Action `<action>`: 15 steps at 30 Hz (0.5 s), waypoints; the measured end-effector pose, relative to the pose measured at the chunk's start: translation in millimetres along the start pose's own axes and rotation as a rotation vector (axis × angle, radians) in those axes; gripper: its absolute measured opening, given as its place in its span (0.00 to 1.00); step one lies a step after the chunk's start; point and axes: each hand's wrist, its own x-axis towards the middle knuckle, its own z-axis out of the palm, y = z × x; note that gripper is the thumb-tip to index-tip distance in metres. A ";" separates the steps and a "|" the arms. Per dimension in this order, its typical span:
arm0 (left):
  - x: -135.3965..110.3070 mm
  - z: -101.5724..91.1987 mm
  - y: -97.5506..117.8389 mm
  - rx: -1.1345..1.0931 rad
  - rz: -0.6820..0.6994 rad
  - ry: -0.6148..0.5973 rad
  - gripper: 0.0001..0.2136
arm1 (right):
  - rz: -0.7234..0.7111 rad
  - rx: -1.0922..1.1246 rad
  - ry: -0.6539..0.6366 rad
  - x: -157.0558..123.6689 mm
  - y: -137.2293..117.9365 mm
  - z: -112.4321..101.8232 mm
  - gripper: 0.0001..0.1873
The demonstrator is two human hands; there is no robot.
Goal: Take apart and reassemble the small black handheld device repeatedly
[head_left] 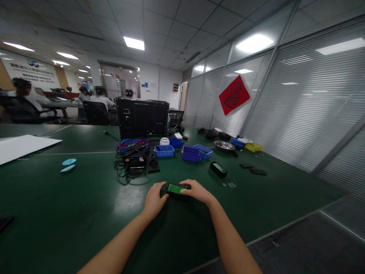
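A small black housing with a green circuit board (176,189) inside lies on the green table (85,213) in front of me. My left hand (154,198) grips its left end with curled fingers. From the other side my right hand (196,190) closes on its right end, fingertips over the top edge. A second black housing with a green board (218,169) lies further back to the right, untouched.
Behind the hands sit a tangle of cables with a black part (134,163), several blue bins (164,150), a black computer case (142,117), a metal bowl (224,145) and a yellow tray (253,147). White board (23,146) at left. People sit at far desks.
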 end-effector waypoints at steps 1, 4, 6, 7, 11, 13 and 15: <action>0.2 -0.2 -0.2 0.016 -0.019 0.023 0.20 | -0.006 -0.014 -0.015 0.5 -0.5 1.6 0.21; 0.7 0.0 -1.5 0.058 -0.054 0.037 0.18 | -0.028 -0.061 -0.025 1.2 -4.4 6.3 0.21; 1.0 0.7 -2.5 0.068 -0.049 0.020 0.18 | -0.026 -0.092 -0.025 1.5 -7.3 9.5 0.21; 1.2 1.0 -2.8 0.068 -0.048 0.014 0.18 | -0.025 -0.110 -0.029 1.5 -8.5 11.3 0.22; 1.9 1.1 -2.3 0.059 -0.058 -0.002 0.18 | -0.031 -0.226 -0.009 1.3 -11.3 19.3 0.26; 2.0 0.3 -1.3 0.058 -0.066 -0.014 0.17 | 0.004 -0.289 0.029 1.3 -12.5 22.6 0.24; 1.7 -0.6 -0.3 0.058 -0.071 -0.022 0.17 | 0.060 -0.345 0.065 1.6 -13.6 23.9 0.20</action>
